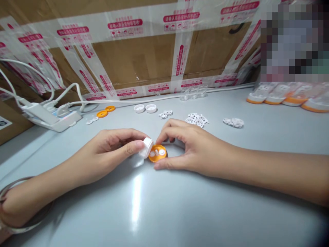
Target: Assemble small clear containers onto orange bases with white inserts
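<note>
My left hand [113, 145] pinches a small white round cap [147, 147], tilted on edge just left of an orange ring. My right hand [186, 145] curls its thumb and fingers around that orange ring [157, 153], which lies on the grey table [180, 206] and has small white gears inside it. The cap's edge almost touches the ring. A clear bangle [15, 206] sits on my left wrist.
Behind the hands lie piles of white gears [196, 120], two white caps [145, 108], two orange rings [106, 112], clear small cups [193, 92] and a white power strip [51, 118] with cables. Finished orange-based pieces [288, 96] line the far right. Taped cardboard boxes [144, 58] wall the back.
</note>
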`<state>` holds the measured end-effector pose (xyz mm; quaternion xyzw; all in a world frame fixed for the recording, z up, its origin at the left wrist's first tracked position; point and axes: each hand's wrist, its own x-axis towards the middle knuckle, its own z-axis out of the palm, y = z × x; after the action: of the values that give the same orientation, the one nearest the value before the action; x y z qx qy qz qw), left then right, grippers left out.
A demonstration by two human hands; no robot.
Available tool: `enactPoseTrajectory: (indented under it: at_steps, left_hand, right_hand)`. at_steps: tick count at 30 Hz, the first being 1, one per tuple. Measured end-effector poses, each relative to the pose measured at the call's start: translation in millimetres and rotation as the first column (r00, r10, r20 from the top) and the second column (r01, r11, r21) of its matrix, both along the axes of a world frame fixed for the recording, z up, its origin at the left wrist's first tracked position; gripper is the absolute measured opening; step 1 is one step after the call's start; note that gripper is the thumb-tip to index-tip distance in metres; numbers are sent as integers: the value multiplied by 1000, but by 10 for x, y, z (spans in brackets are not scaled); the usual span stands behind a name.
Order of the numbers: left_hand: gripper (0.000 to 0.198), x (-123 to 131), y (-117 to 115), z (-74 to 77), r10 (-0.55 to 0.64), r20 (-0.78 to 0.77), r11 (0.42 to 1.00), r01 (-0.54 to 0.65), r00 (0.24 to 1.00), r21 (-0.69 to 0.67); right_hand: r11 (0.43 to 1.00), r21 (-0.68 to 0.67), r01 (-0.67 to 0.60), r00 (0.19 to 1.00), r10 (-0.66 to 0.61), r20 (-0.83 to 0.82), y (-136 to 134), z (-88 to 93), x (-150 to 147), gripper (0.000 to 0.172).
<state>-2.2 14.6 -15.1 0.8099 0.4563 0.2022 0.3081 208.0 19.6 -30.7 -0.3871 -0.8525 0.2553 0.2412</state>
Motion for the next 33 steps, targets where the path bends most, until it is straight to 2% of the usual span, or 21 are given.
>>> enactPoseTrajectory:
  at_steps: [10, 16, 28, 33]
  left_hand:
    - [26, 71, -66, 91, 48, -54, 999, -47, 997, 15]
    - [27, 36, -40, 74, 0, -74, 1000, 2, 997, 27]
    - [28, 58, -56, 106, 32, -149, 995, -18, 988, 94]
    - [29, 128, -105, 74, 46, -161, 983, -16, 986, 185]
  right_hand:
    - [997, 78, -7, 1000, 7, -7, -15, -6, -6, 32]
    - [996, 92, -11, 1000, 11, 0, -13, -5, -15, 31]
    - [994, 110, -8, 1000, 7, 12, -21, 0, -24, 32]
    - [992, 126, -14, 1000, 15, -4, -14, -12, -22, 31]
